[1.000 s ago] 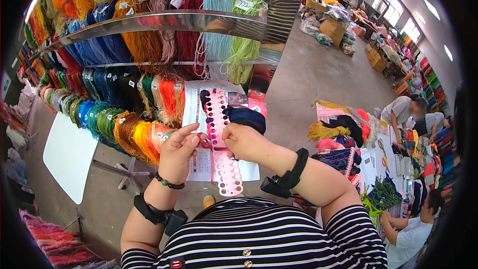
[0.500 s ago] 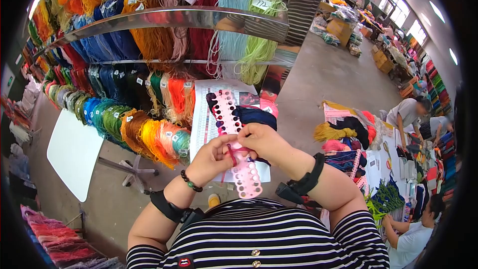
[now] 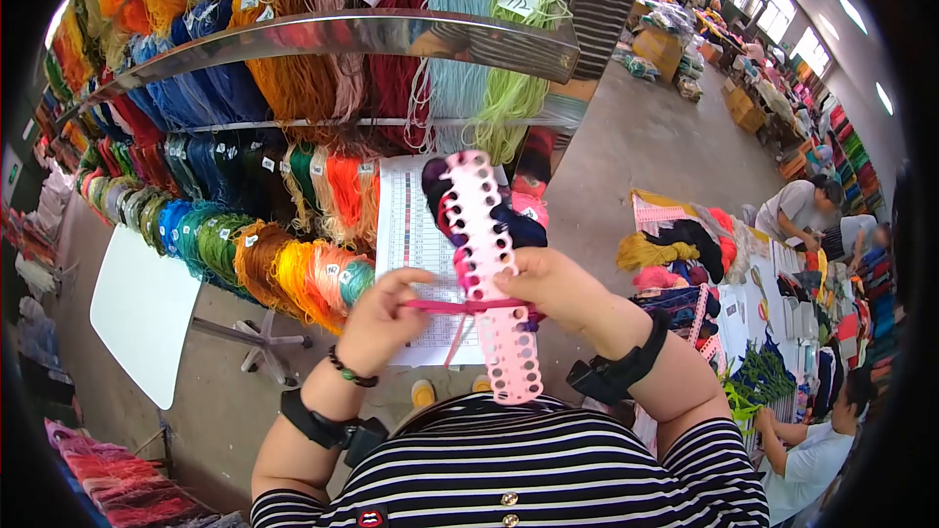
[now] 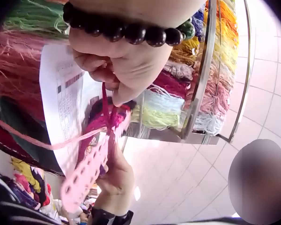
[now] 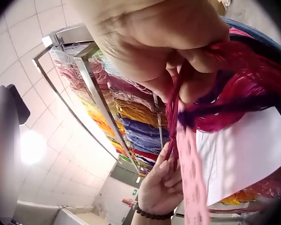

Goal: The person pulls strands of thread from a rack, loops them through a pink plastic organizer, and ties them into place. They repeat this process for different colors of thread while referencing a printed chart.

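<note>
A long pink strip with holes down both edges is held up in front of the body, slightly tilted. My right hand grips it around the middle, thumb on its face. Crimson yarn runs taut across the strip to my left hand, whose thumb and fingers pinch the strands, as the left wrist view shows too. A loose pinkish tail hangs below. Dark purple and magenta yarn hangs from holes in the upper half. In the right wrist view, crimson strands pass close by the right fingertips.
Behind the strip is a printed chart sheet. A metal rack rail carries hanks of many colours, with labelled skeins below. At left stands a white board. People work at a table on the right.
The hands met over the strip half a second ago. Now my left hand has drawn away to the left, stretching the crimson yarn taut, and the strip is raised and more exposed.
</note>
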A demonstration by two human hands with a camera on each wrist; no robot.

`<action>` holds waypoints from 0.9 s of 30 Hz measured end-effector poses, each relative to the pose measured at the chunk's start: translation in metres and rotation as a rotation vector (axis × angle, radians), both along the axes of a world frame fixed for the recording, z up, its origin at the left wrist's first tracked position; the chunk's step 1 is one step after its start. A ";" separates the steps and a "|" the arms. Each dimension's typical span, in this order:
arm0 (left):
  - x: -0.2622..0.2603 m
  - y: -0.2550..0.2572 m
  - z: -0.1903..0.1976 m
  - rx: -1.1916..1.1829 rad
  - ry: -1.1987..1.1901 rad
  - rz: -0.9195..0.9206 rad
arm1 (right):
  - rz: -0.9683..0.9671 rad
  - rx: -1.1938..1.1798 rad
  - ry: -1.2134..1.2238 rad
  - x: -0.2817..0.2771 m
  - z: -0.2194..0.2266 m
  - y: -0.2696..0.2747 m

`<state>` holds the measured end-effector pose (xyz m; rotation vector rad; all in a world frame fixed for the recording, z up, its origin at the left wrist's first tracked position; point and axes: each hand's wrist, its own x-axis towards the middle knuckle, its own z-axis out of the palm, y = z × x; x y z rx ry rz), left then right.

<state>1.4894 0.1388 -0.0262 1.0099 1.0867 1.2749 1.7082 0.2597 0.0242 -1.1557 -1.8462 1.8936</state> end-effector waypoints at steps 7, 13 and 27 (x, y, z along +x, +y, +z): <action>-0.026 -0.038 0.013 -0.112 0.038 -0.005 | 0.083 0.028 -0.173 0.007 0.010 -0.009; -0.014 -0.029 0.016 -0.093 0.191 0.216 | 0.096 0.118 -0.061 -0.003 0.025 -0.026; -0.183 -0.132 -0.054 -0.512 -0.212 0.500 | -0.123 -0.068 0.063 0.098 0.028 0.007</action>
